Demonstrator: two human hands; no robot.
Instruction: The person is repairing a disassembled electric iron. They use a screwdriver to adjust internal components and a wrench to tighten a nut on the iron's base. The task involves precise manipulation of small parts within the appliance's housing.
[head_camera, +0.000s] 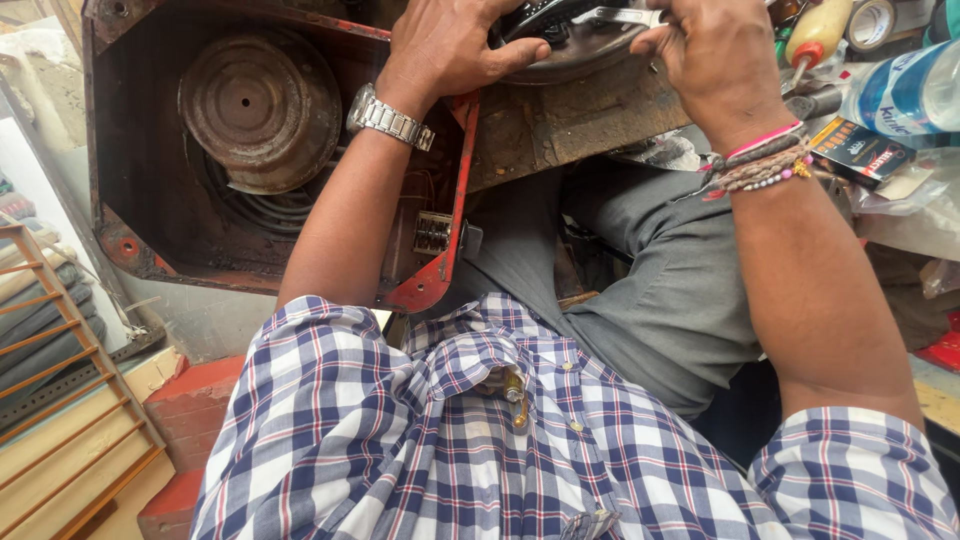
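Observation:
My left hand (450, 45), with a metal watch on the wrist, presses on the rim of a round dark metal part (575, 55) at the top of the view. My right hand (715, 60), with beaded bracelets on its wrist, grips a slim silver metal tool (620, 15) over that same round part. The part rests on a worn wooden board (560, 125) across my lap. Its far side is cut off by the frame edge.
A rusty red metal housing (130, 150) with a round corroded disc (260, 105) and coiled cable stands at left. A plastic bottle (905, 95), a squeeze bottle (815, 35), tape and a small dark box (855, 150) crowd the right. Wooden slats (60, 400) lie lower left.

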